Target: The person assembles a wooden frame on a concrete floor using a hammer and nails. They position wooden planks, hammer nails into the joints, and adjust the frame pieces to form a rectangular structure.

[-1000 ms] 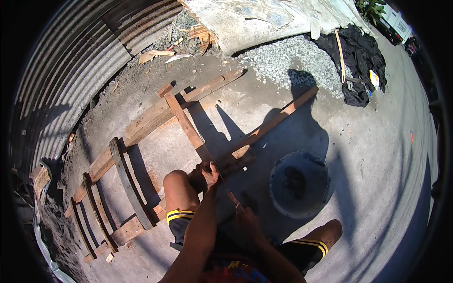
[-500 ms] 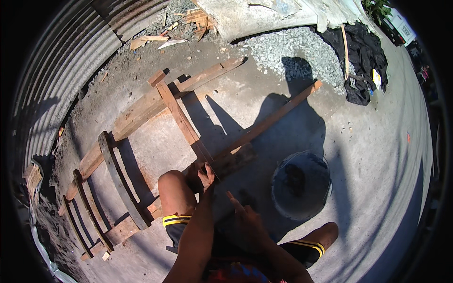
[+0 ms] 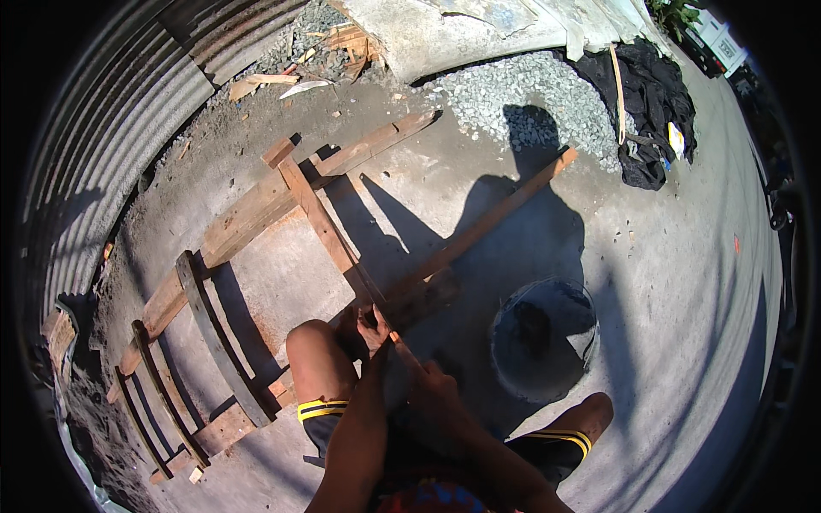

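Note:
My left hand is at the near end of a wooden crosspiece, its fingers curled, with what they grip hidden. A thin line, perhaps string, runs along the crosspiece toward this hand. Close beside it is my right hand, mostly in shadow; its index finger reaches toward the left fingers and the others are curled. Whether anything is in it cannot be made out. The crosspiece spans a ladder-like wooden frame lying on the ground, with a long far rail, a near rail and several darker curved rungs.
A loose-ended wooden stick slants away to the right. A round bucket stands near my right knee. Behind lie a gravel heap, black sheeting and a pale tarp. Corrugated metal sheeting borders the left.
My right hand has moved up and left, bringing its index fingertip to my left hand. The left hand stays at the crosspiece's end. The whole view has shifted slightly.

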The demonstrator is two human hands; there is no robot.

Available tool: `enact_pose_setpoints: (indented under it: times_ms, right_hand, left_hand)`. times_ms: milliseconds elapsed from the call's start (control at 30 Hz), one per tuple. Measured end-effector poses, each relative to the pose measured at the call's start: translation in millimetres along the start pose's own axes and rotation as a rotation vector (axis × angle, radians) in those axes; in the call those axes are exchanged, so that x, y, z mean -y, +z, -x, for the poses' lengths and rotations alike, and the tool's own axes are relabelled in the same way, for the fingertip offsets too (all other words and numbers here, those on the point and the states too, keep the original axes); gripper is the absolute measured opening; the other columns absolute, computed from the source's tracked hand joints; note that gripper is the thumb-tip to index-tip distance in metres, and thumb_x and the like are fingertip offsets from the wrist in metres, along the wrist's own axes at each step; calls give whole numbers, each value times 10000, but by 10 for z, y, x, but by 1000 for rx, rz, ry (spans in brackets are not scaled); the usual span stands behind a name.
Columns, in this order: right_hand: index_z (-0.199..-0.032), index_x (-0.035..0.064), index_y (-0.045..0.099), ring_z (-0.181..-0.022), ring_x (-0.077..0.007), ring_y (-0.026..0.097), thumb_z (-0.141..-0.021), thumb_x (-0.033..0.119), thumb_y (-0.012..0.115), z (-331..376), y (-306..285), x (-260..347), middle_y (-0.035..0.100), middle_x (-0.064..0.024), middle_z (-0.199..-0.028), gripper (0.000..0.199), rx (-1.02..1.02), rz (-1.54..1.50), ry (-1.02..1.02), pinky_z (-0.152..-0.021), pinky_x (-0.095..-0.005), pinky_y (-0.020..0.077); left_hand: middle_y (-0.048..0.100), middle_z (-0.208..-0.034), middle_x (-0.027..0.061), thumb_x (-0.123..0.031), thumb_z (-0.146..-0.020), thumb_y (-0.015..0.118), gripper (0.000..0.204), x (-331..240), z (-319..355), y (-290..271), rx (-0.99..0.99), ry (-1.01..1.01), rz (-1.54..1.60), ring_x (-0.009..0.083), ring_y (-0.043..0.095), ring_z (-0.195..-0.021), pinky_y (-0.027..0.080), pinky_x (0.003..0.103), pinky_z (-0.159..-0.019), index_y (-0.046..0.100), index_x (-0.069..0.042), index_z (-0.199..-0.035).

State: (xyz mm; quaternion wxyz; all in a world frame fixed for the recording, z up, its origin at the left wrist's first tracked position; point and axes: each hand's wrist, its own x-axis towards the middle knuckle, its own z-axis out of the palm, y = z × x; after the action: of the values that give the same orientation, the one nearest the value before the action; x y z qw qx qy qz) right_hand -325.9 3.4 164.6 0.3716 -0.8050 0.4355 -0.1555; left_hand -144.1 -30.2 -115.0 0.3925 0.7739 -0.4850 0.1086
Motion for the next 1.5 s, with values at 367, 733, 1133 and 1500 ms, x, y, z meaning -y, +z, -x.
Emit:
enact_pose_setpoints:
  times_ms: [367, 733, 1133, 1500]
  right_hand:
    - [-1543, 112, 266, -699, -282, 631, -853, 53, 597, 123, 13, 27, 583, -91, -1383, 767, 51, -57, 46, -516, -399, 545]
    - [-1486, 138, 411, -603, -273, 629, -903, -9, 576, 437, -17, 148, 698, -143, -1100, 623, -120, 22, 49, -520, -362, 518]
    - [-1441, 217, 514, -649, -305, 637, -842, 35, 655, -149, 309, -113, 594, -118, -751, 642, -285, -94, 5, -558, -411, 510]
    - [-1387, 171, 522, -679, -266, 662, -840, 17, 654, 617, -81, 113, 692, -95, -1074, 583, -101, 171, 160, -562, -387, 549]
  left_hand:
    - [573, -1256, 252, -219, -850, 752, 572, -2, -7, 55, 139, -409, 311, 366, 588, -1160, 469, 401, -1018, 529, 66, -1293]
    - [651, -1084, 166, -312, -927, 619, 361, -218, -355, -174, 474, -502, 9, 311, 630, -952, 482, 411, -915, 603, -33, -1155]
    - [545, -1030, 131, -124, -667, 707, 470, -545, -758, -778, 276, -273, -90, 334, 545, -1069, 441, 462, -888, 544, -93, -1107]
    - [635, -979, 148, -186, -805, 669, 380, -604, -940, -623, 396, -459, -257, 336, 628, -898, 508, 437, -776, 553, -53, -1141]
